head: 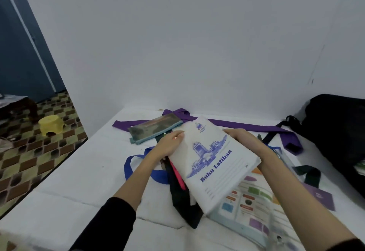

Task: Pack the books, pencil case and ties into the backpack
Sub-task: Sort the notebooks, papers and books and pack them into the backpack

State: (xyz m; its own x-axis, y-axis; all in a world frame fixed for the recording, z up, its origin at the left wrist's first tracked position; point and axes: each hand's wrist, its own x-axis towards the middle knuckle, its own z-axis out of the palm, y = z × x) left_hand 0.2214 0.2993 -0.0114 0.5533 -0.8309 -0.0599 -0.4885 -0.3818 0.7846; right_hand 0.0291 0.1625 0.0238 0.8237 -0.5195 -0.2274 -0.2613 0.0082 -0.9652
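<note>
White bed (pixel 85 173) by wall, both hands, left (pixel 169 144) and right (pixel 244 139), grip the thin floppy exercise books (pixel 214 163) by opposite edges at centre; likely light, support underneath; black backpack (pixel 335 124) far right.

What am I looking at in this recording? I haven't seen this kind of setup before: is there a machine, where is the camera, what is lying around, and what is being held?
There is no machine. A person wears one wide-angle camera on the head, looking forward and down, so the arms entering from below are their own.

The left hand and right hand grip a white exercise book titled "Buku Latihan" by its edges, fingers curled round it.

Beneath it, on the white surface, lies a colourful open book. Farther back sit a pencil case and a purple tie; a blue strap and a dark tie lie near the left hand. The black backpack sits at the right edge.
</note>
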